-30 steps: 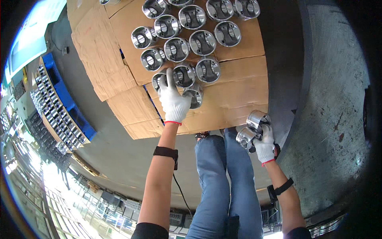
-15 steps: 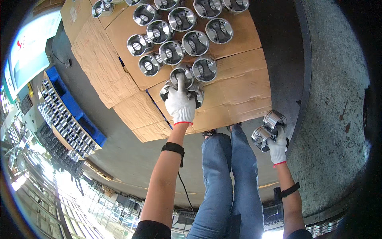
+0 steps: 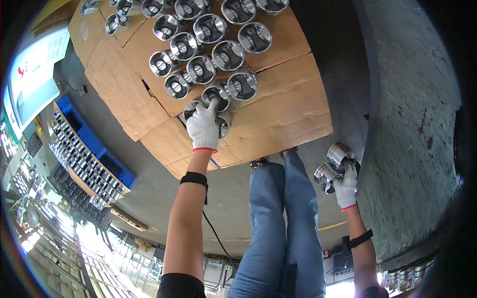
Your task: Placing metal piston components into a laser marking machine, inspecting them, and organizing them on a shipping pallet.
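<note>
The left hand (image 3: 202, 129), in a white glove, is reaching out over the cardboard (image 3: 278, 104) and resting on the nearest pistons (image 3: 218, 107) of a shiny cluster. Its fingers are lying spread across two or three of them, one finger stretching to the rim of a piston just ahead; I cannot tell whether they are closing around any one. The pistons beyond those fingers are standing on end, axes upright, their open hollow ends facing up toward the camera.

The right hand (image 3: 345, 188), also gloved, is hanging low beside the jeans (image 3: 278, 223), its fingers curling shut around two pistons (image 3: 334, 164) held side by side. These two are lying tilted, the open end of one turning left and the other angling up-right.

A blue tray (image 3: 94, 149) of small parts is sitting well left of the left fingers.
</note>
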{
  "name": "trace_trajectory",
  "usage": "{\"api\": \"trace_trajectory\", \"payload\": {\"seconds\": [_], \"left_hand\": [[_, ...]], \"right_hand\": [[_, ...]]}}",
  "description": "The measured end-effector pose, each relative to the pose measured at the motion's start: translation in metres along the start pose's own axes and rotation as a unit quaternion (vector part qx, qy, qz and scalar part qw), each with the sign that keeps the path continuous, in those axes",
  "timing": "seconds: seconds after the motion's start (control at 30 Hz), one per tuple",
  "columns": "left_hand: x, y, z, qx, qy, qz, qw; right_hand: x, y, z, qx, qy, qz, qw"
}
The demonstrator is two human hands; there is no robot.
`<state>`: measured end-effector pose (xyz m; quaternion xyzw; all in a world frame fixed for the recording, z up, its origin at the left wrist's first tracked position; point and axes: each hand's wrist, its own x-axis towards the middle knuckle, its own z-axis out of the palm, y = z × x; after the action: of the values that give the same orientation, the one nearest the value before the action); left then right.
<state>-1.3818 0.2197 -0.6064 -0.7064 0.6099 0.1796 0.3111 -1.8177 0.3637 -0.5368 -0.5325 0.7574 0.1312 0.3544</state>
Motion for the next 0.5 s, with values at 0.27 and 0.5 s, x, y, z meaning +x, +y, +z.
{"api": "trace_trajectory", "payload": {"seconds": [0.27, 0.5], "left_hand": [[-0.005, -0.011, -0.005, 0.025, -0.014, -0.001, 1.000], [-0.075, -0.042, -0.008, -0.031, 0.024, 0.025, 0.999]], "right_hand": [[-0.058, 0.038, 0.020, 0.017, -0.003, -0.001, 1.000], [-0.142, 0.053, 0.016, -0.028, -0.038, 0.085, 0.995]]}}
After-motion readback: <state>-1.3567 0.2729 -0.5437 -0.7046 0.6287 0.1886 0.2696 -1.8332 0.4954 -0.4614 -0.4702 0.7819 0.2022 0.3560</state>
